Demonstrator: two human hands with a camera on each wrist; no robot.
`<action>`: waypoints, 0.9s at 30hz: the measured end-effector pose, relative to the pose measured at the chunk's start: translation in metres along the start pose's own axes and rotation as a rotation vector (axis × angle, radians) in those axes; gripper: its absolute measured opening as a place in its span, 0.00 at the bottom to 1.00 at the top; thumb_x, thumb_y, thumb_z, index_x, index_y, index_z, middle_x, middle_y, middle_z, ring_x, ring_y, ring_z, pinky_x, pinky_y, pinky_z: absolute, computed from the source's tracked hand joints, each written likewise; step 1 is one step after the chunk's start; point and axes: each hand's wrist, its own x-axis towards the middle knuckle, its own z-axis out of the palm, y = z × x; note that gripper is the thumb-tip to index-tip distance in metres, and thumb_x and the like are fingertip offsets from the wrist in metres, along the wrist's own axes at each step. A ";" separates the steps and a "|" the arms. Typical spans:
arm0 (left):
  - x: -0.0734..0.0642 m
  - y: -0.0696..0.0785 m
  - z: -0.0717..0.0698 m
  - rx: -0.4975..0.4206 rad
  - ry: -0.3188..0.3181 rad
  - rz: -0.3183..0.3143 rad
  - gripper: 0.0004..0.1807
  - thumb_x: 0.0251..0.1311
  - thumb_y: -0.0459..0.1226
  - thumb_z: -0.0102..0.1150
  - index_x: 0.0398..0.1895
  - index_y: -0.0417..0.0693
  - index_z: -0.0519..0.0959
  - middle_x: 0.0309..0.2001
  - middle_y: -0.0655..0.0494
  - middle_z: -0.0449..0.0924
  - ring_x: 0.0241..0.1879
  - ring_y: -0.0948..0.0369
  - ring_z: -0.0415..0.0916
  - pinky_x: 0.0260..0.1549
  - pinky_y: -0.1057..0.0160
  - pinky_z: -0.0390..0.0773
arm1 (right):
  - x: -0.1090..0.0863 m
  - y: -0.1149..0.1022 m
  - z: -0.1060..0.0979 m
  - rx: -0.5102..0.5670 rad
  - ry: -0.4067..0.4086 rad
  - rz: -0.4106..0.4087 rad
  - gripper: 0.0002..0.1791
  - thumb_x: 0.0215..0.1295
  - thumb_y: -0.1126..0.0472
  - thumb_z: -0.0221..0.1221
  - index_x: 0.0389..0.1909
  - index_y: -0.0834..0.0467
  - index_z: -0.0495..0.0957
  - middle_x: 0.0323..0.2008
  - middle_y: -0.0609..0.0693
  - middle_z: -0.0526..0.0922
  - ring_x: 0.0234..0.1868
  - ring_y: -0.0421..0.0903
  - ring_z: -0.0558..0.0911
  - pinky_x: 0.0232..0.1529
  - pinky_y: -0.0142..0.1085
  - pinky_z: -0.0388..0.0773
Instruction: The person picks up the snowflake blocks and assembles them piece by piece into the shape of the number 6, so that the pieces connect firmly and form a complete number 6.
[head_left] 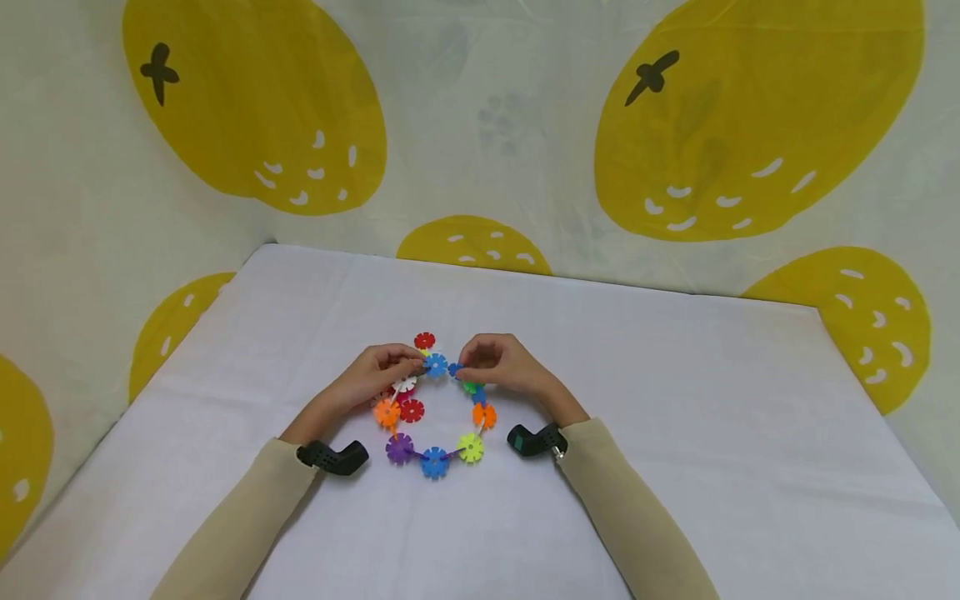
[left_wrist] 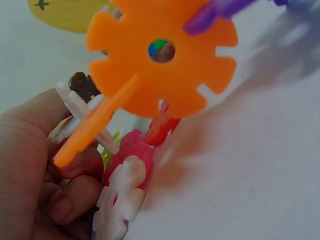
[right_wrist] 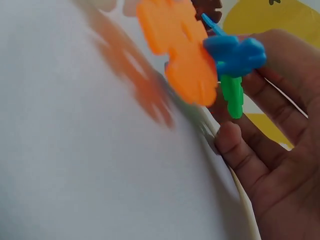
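Notched plastic snowflake discs, linked edge to edge, form a ring between the two hands. My left hand (head_left: 384, 372) pinches the ring's upper left part, beside a light-blue disc (head_left: 435, 365) and a white disc (head_left: 405, 384). Across a small gap, my right hand (head_left: 504, 367) pinches the other side near a small blue disc (head_left: 454, 369) and a green disc (head_left: 470, 387). Lower down come an orange disc (left_wrist: 200, 45), a purple disc (head_left: 400, 448), a blue disc (head_left: 435, 462), a yellow-green disc (head_left: 471, 448) and another orange disc (right_wrist: 187, 75). Fingers partly hide the gripped discs.
A red disc (head_left: 424, 340) lies behind the left fingertips, and another red disc (head_left: 412, 410) lies inside the ring's left side. White cloth (head_left: 675, 417) covers the table. A curtain (head_left: 495, 167) with yellow fruit prints hangs behind. Black devices (head_left: 332, 457) sit on both wrists.
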 end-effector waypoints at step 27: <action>-0.001 0.006 0.004 -0.036 -0.002 0.036 0.11 0.68 0.36 0.57 0.39 0.33 0.80 0.32 0.54 0.79 0.31 0.60 0.71 0.34 0.72 0.75 | 0.002 -0.005 0.014 0.000 0.019 -0.150 0.03 0.55 0.74 0.67 0.32 0.67 0.84 0.33 0.58 0.85 0.33 0.42 0.81 0.40 0.31 0.81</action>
